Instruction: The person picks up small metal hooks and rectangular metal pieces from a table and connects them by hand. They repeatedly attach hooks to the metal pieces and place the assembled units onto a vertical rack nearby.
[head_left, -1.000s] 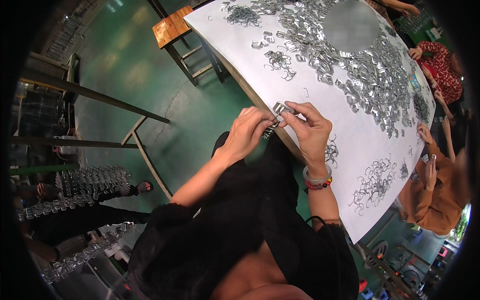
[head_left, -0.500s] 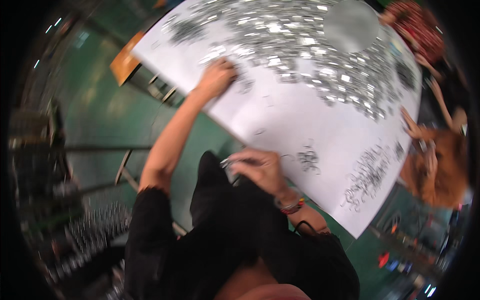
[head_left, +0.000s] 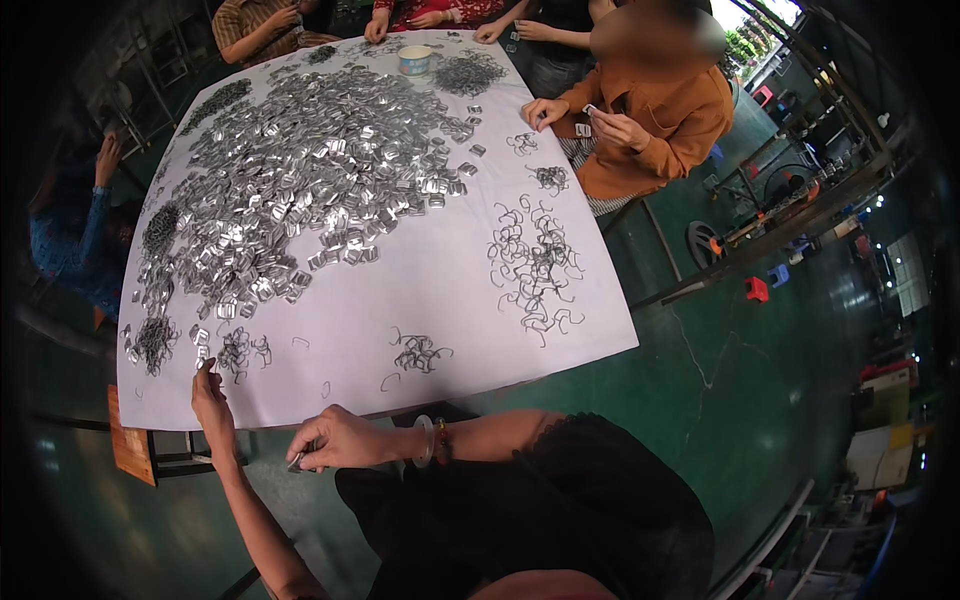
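Observation:
My left hand (head_left: 212, 405) reaches to the near left edge of the table, fingertips pinched beside a short line of small silver metal buckles (head_left: 201, 337). Whether anything is between those fingertips is too small to make out. My right hand (head_left: 345, 440) is closed in front of the table edge and grips a small metal buckle (head_left: 297, 461), partly hidden by the fingers. Just right of my left fingertips lies a cluster of thin bent wire hooks (head_left: 234, 352). A big heap of buckles (head_left: 300, 170) spreads over the white tabletop (head_left: 430, 290).
More wire hooks lie in a small pile (head_left: 418, 353) near the front edge and a larger scatter (head_left: 537, 262) at the right. A round tub (head_left: 415, 60) stands at the back. Several people sit around; one in a brown shirt (head_left: 660, 125) handles small pieces. An orange-brown stool (head_left: 132, 440) stands front left.
The view has swung round and steadied, showing more of the table and people. My left hand stays at the table's near edge; my right still holds its small metal piece off the table.

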